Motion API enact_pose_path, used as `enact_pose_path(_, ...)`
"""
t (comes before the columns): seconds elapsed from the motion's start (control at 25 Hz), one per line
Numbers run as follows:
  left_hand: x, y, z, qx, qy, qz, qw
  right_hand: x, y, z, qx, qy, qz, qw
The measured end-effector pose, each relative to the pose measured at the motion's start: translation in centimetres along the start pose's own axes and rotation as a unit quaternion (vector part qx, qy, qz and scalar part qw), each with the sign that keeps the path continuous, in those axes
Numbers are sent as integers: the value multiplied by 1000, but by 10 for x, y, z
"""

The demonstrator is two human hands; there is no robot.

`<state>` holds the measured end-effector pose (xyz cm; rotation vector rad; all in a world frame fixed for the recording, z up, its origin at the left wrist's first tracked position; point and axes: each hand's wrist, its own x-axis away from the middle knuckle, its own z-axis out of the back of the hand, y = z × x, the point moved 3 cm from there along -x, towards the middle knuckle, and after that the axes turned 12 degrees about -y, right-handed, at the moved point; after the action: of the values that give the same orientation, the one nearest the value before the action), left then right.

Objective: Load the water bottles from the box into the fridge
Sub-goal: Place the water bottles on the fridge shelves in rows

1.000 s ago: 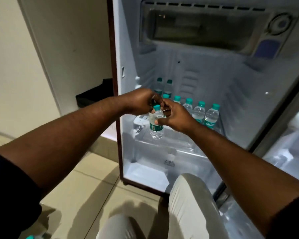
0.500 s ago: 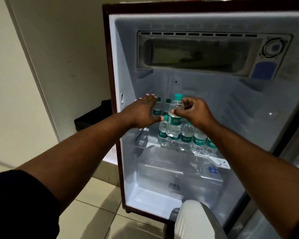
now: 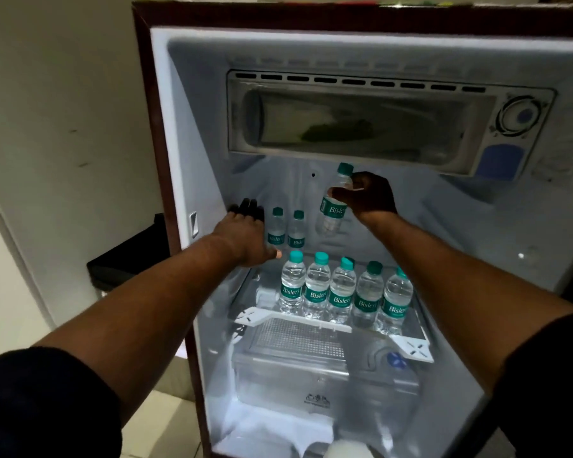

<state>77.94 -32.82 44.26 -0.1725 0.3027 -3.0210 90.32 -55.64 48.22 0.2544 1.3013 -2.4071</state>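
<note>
Holding one Bisleri water bottle [image 3: 332, 209] in the right hand [image 3: 372, 197]: fingers wrapped round its neck and shoulder, bottle tilted. It hangs in mid-air inside the fridge [image 3: 192, 143], above the glass shelf [image 3: 298, 322] and just under the freezer compartment [image 3: 361, 123]. The high carry looks meant to clear the front row's caps. Likely target is the open slot beside the two rear bottles.

Flat, fingers straight and gripping nothing, the left hand [image 3: 245, 231] sits at the left end of the back row, beside the leftmost rear bottle [image 3: 276, 230]. Cannot tell if it touches. Best guess: it steadies that row for the set-down. Hands are well apart.

Counts:
- in hand: 1
- back row: 2, upright
- front row [image 3: 343, 289]: 5, upright, packed side by side near the shelf's front edge, labels out
- visible total: 8

A dark cap shape behind the third front bottle may be one more, but it is too hidden to call. One shelf, with one crisper drawer [image 3: 311, 375] under it. Box not in view.
</note>
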Motion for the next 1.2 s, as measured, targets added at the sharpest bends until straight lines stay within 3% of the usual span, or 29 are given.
enact_pose_path(0.36,-30,-4,-7,82,50,-18,995,-54,77,-67,-15,-80,-95,992)
enact_pose_path(0.68,-34,-3,-12,128,92,-5,987,-85,99,-98,119,-129,-149,973)
enact_pose_path(1.2,-31,-1,-11,85,86,-5,993,-101,115,-113,94,-173,-185,963)
